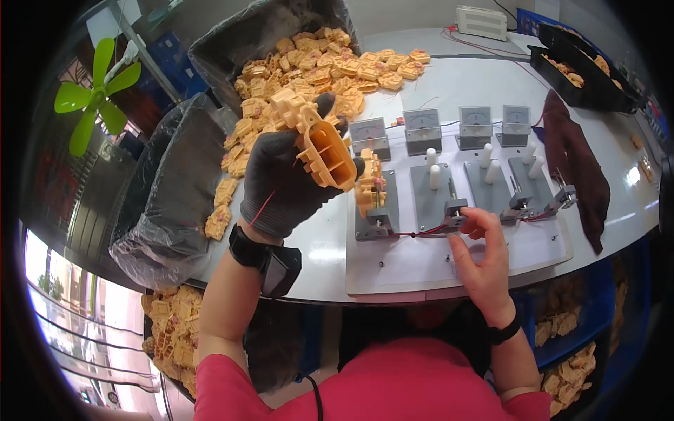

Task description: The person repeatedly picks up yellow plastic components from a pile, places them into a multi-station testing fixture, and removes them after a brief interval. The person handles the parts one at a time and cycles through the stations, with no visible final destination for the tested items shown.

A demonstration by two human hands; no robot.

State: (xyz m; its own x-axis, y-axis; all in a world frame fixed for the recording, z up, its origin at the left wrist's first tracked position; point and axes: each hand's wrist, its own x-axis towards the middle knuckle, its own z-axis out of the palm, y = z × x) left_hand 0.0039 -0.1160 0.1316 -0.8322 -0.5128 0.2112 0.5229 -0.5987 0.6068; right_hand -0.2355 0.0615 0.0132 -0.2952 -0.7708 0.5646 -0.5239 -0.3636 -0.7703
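Note:
My left hand (276, 184), in a dark glove, is raised and closed around a tan plastic housing (328, 153) with open compartments. A thin red wire hangs down beside the glove's wrist. My bare right hand (483, 256) has thumb and index finger apart. Its index fingertip is at the small grey end block (455, 210) of the second test fixture, seemingly touching it. Another tan housing (369, 184) sits on the leftmost fixture (390, 203), partly hidden by the glove. Bare white pegs (433, 175) stand on the second fixture.
Several analog meters (422, 128) line the back of the white board. Piled tan housings (316, 67) spill from a plastic-lined bin at back left. A lined bin (168, 189) stands left, a dark cloth (577, 168) right. Black trays (586, 70) are at back right; a green fan (97, 97) is far left.

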